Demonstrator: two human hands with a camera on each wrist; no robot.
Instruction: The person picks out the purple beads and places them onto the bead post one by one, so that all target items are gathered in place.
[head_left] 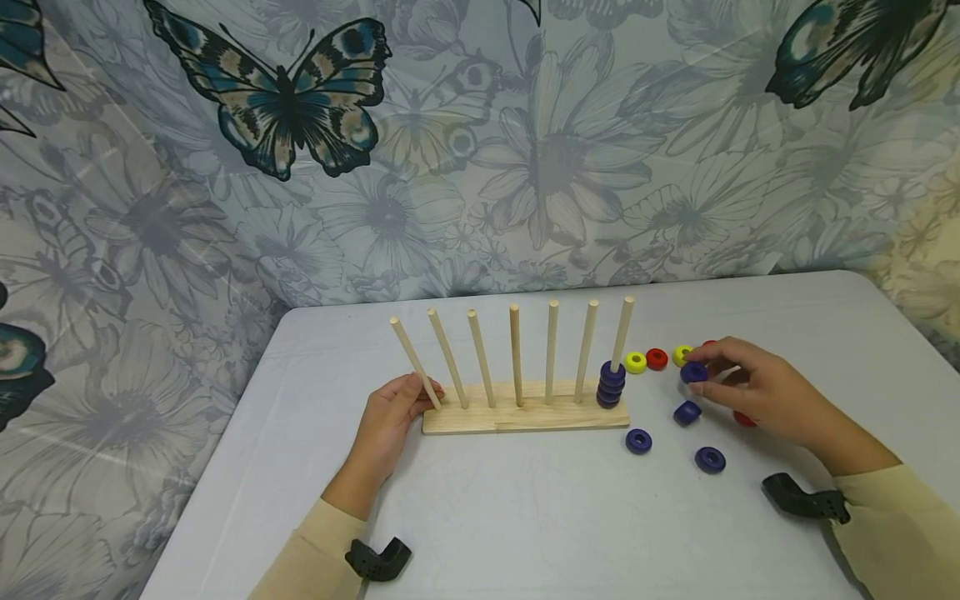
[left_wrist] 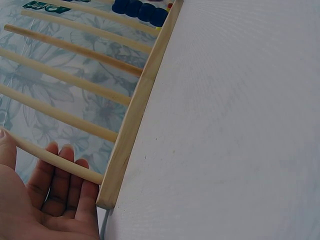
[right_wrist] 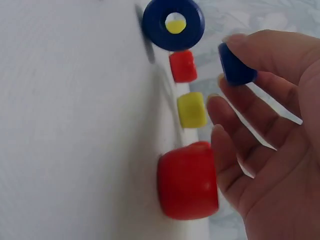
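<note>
Stacking, I reckon — right hand (head_left: 757, 396) pinches a glossy blue ring (right_wrist: 237, 67) right of the pale wooden peg rack (head_left: 525, 418), left hand (head_left: 386, 417) grips its leftmost peg (head_left: 411, 350). Next probably needs aiming over the rightmost peg (head_left: 622, 333).

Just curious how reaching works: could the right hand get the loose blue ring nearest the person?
Probably yes: nothing covers the loose blue ring on the table, though the right hand pinches another blue ring, which may need setting down first.
</note>
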